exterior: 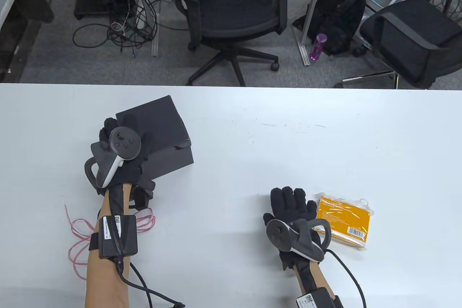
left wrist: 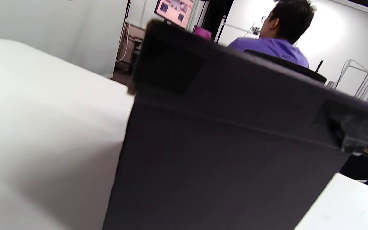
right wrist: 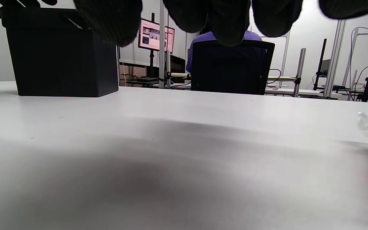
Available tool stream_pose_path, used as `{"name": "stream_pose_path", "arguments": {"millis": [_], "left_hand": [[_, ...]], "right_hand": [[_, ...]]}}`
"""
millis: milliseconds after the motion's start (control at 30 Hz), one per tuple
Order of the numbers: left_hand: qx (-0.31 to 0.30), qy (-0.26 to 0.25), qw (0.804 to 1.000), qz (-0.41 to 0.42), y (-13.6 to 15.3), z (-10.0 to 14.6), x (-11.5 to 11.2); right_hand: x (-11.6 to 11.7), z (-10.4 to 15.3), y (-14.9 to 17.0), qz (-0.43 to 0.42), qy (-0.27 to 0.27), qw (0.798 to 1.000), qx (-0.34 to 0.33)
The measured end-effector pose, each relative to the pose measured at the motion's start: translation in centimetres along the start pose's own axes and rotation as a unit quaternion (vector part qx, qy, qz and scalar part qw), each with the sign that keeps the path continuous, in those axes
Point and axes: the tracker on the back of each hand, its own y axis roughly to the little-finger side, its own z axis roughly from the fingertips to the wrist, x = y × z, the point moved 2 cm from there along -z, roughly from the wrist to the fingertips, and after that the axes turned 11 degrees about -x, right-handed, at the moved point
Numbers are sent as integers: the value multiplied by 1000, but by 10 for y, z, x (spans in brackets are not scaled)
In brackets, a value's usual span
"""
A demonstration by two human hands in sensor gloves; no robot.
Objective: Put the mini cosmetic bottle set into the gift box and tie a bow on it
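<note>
The black gift box (exterior: 164, 134) stands closed on the white table, left of centre, and fills the left wrist view (left wrist: 228, 143). My left hand (exterior: 121, 129) lies over the box's near left corner, fingers curled on the lid edge. The cosmetic bottle set, an orange packet in a clear zip pouch (exterior: 344, 222), lies flat at the near right. Just left of it my right hand (exterior: 288, 198) rests palm down on the table with straight fingers, holding nothing. In the right wrist view its fingertips (right wrist: 228, 22) hang above the table, with the box (right wrist: 59, 54) far left.
A thin red ribbon (exterior: 77, 235) lies in loose loops under my left forearm near the table's front left. The table's far edge (exterior: 231, 86) faces office chairs and a person seated with their back turned (left wrist: 267, 44). A glove cable (exterior: 144, 286) trails by the front edge.
</note>
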Motion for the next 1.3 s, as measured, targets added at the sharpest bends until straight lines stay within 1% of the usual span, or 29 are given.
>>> {"name": "stream_pose_path", "arguments": {"millis": [233,300,333,433,500,600,700,867,1033,1100,1300], "left_hand": [[-8,44,999,28,5,-8,-22],[-14,39,999,22,5,-9,-26],[-16,30,999,29,5,-9,-27],[-19,35,998,52,6,-9,-30],[-22,26,997,64,6,-8,-31],[-32,36,997,68,0,-5,-34],[-57,42,996,61,-16,2,-40],[-114,45,991,59,-52,25,-56],[-159,51,984,55,-84,58,-70],[-182,51,980,55,-100,76,-76],[-221,67,972,50,-129,114,-88]], "right_hand": [[-1,0,2,1,-2,1000,5],[-1,1,4,0,-2,1000,9],[-1,1,5,0,-3,1000,10],[-1,1,7,-3,-3,1000,14],[-1,1,7,-4,-1,1000,16],[-2,2,9,-4,1,1000,19],[-2,2,12,-6,1,1000,25],[-2,3,17,-11,1,999,34],[-4,5,24,-25,6,999,48],[-3,7,26,-30,6,998,54],[-5,9,29,-34,10,997,64]]}}
